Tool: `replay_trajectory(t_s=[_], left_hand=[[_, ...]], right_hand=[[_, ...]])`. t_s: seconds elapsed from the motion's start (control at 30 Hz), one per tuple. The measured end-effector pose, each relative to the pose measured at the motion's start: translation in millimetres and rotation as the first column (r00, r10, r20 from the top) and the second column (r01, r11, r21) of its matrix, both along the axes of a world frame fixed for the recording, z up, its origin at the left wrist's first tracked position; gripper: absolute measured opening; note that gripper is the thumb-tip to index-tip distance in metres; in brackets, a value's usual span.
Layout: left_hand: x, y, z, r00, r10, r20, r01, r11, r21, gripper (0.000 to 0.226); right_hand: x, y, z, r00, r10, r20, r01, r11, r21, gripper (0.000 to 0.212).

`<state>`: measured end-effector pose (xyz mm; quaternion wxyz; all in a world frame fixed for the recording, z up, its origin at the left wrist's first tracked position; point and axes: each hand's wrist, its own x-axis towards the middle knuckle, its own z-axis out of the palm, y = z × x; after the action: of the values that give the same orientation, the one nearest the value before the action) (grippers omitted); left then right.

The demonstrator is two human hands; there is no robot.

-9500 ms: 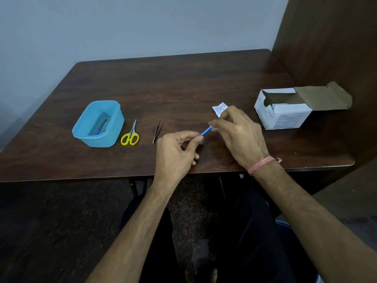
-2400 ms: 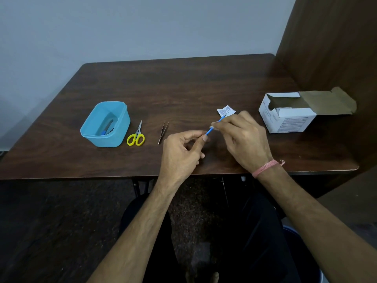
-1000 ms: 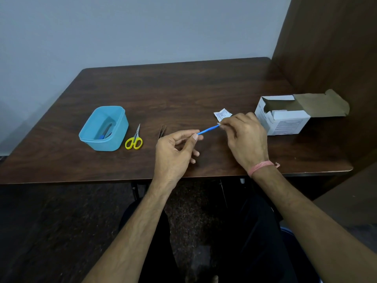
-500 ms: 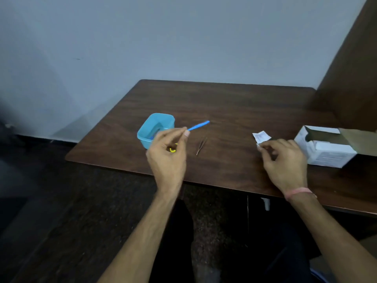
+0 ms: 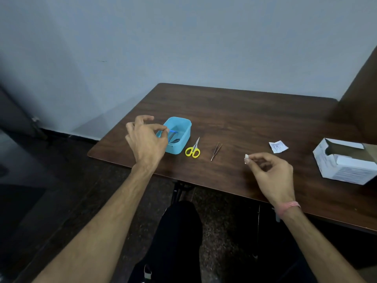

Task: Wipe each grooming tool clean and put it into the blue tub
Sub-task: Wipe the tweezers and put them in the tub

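The left hand [image 5: 145, 139] hangs at the blue tub's [image 5: 184, 139] near rim, fingers loosely curled, apparently empty; a blue stick tool [image 5: 173, 131] lies inside with other dark tools. The right hand [image 5: 269, 172] pinches a white wipe [image 5: 246, 156]. On the worktop [image 5: 244, 111], scissors [image 5: 193, 149] and tweezers [image 5: 216, 151] remain unwiped.

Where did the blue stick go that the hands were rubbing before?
The left hand carried the blue stick left to the blue tub; it now shows inside, at that hand's fingertips. The right hand let go of it and still pinches the white wipe. The scissors, tweezers, torn packet and box stayed put.
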<state>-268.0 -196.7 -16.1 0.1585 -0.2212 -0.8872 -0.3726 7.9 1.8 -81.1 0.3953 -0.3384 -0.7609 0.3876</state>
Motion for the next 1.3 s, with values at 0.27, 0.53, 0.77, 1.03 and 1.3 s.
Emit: replay_trajectory(t_s=[0.27,0.53,0.77,1.03,1.3], left_hand=[[2,5,-1,0.999,0.026,0.041,-0.02,0.991,-0.13,0.016],[20,5,7,0.996,-0.043,-0.083,0.045,0.999,0.022,0.022],[98,49,-11,0.94,-0.327,0.1,0.342,0.902,-0.265,0.031],[113,80,-22,0.965,-0.218,0.146,0.259,0.875,-0.409,0.019],[141,91,-29,0.891,-0.334,0.308,0.393,0.906,-0.156,0.012]], right_hand=[[2,3,-4,0.999,0.031,0.021,-0.03,0.999,-0.041,0.012],[1,-2,-3,0.999,0.03,0.039,-0.029,0.999,-0.027,0.01],[0,-2,-3,0.999,-0.026,-0.027,0.026,0.999,-0.022,0.011],[1,1,-7,0.996,-0.066,-0.066,0.064,0.998,-0.02,0.012],[9,3,5,0.994,-0.031,-0.103,0.018,0.992,-0.122,0.019]])
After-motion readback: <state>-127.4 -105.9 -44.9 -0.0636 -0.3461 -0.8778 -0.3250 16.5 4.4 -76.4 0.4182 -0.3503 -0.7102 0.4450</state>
